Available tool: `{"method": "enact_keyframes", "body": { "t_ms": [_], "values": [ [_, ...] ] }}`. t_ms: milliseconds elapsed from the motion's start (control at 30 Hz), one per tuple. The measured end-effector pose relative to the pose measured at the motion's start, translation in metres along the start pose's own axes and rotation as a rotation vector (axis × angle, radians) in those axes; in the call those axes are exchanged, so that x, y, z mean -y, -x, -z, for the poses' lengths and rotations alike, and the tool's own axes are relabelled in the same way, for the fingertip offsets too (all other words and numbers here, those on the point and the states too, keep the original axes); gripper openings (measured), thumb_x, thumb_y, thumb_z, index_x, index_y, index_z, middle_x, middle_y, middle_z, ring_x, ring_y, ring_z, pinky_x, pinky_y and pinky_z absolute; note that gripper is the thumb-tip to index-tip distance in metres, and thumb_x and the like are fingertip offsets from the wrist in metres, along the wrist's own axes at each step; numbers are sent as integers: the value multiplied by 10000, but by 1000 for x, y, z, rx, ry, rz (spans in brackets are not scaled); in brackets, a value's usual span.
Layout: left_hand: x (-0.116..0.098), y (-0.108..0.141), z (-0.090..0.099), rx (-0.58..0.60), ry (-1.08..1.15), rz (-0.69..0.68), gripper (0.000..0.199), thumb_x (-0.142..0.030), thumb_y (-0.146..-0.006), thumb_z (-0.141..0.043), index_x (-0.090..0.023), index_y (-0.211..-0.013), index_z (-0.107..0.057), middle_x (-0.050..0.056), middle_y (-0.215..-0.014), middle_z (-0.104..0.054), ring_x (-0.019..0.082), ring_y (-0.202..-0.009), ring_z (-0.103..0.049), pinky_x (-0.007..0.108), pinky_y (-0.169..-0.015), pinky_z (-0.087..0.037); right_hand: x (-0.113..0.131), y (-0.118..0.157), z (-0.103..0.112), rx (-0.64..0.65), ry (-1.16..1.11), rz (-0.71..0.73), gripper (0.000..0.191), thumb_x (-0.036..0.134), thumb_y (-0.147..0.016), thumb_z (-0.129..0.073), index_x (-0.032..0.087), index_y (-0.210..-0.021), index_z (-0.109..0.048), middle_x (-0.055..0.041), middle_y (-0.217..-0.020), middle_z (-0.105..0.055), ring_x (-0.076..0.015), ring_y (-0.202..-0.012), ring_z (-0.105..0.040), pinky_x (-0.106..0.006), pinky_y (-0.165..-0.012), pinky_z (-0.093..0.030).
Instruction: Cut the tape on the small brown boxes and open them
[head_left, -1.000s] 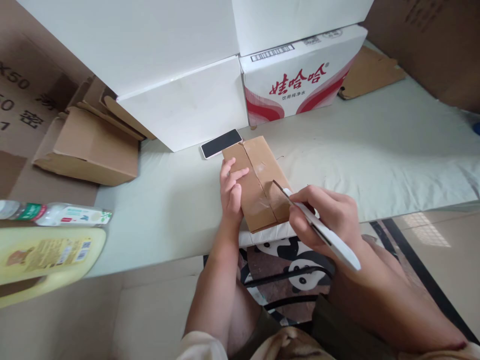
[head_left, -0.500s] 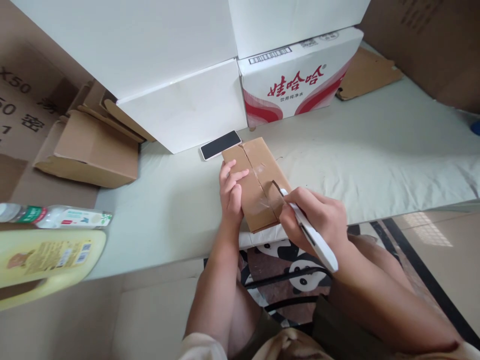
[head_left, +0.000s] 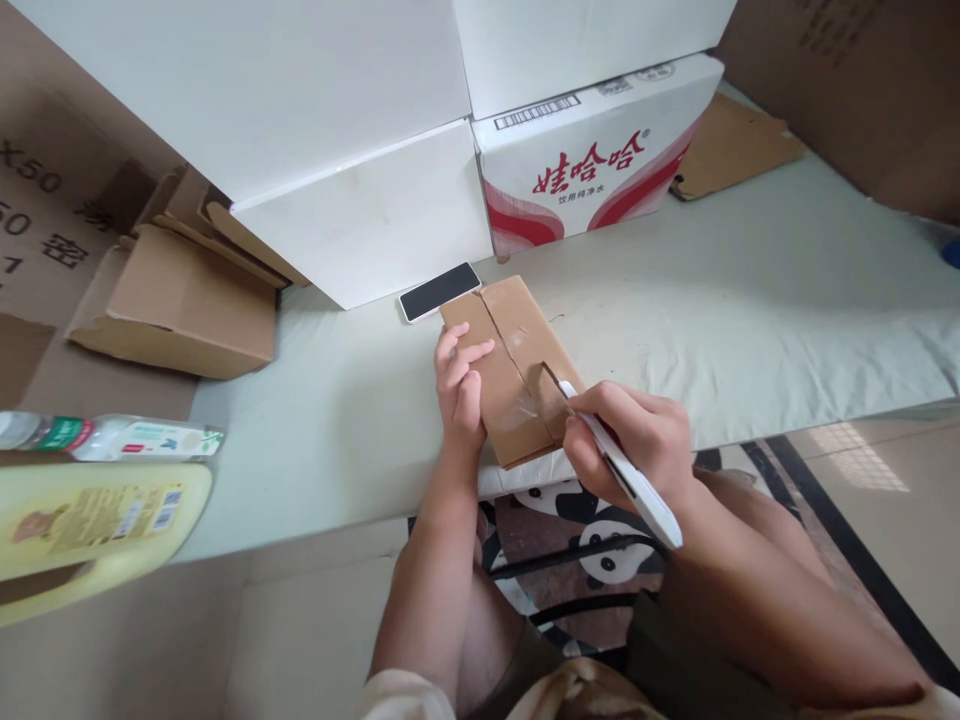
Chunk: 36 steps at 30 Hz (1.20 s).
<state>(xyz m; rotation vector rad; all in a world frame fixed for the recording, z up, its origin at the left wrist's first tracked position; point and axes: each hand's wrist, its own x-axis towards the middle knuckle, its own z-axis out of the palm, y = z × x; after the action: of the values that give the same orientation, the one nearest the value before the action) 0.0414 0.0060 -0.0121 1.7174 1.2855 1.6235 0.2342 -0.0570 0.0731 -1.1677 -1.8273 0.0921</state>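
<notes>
A small brown cardboard box (head_left: 525,350) rests near the front edge of the covered table, its top seam running lengthwise with bits of clear tape across it. My left hand (head_left: 461,385) grips the box's left side, thumb and fingertips over the top face. In my right hand (head_left: 637,435) is a white utility knife (head_left: 634,485), held like a pen with its blade out. The blade tip is over the right top flap, beside the seam; I cannot tell whether it touches the cardboard. Behind the box lies a phone (head_left: 440,291) with a dark screen.
White cartons (head_left: 367,215) and a red-and-white carton (head_left: 592,165) stand along the back. Opened brown boxes (head_left: 187,300) are at the left, with a plastic bottle (head_left: 112,437) and a yellow jug (head_left: 105,525) in front. A cardboard piece (head_left: 739,150) lies at the back right.
Very little differs. The knife and my right hand have shifted very slightly left and down; my left hand keeps its hold on the box.
</notes>
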Motion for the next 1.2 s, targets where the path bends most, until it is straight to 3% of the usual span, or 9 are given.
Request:
{"method": "enact_keyframes", "body": {
  "t_ms": [200, 400, 733, 1200],
  "values": [
    [2, 0, 0, 17, 32, -16, 442, -541, -1030, -408, -268, -1072, -753, 103, -1338, -634, 329, -1471, -419, 628, -1315, -199, 4, 2, 3, -40, -71, 19, 177, 108, -761, -507, 257, -695, -441, 70, -507, -384, -96, -423, -302, -244, -424, -298],
    [3, 0, 2, 17, 34, 12, 470, -557, -1025, -415, -245, -1135, -748, 116, -1404, -598, 338, -1498, -395, 608, -1324, -176, 3, 3, 4, -50, -105, 1, 166, 107, -742, -502, 259, -721, -439, 77, -511, -382, -95, -413, -300, -244, -419, -291],
    [2, 1, 4, 16, -101, -65, 455, -437, -1057, -349, -213, -1159, -733, 127, -1453, -571, 309, -1470, -447, 545, -1288, -295, 0, 4, 4, -54, -153, -25, 139, 118, -743, -501, 249, -728, -459, 78, -516, -389, -80, -409, -318, -225, -410, -307],
    [10, 2, 4, 13, -74, -65, 441, -411, -1051, -336, -248, -1174, -727, 88, -1483, -551, 305, -1480, -439, 542, -1280, -301, -4, 7, 1, -15, -238, -41, 119, 139, -756, -495, 247, -794, -462, 103, -515, -387, -61, -397, -316, -192, -389, -296]
  ]
}}
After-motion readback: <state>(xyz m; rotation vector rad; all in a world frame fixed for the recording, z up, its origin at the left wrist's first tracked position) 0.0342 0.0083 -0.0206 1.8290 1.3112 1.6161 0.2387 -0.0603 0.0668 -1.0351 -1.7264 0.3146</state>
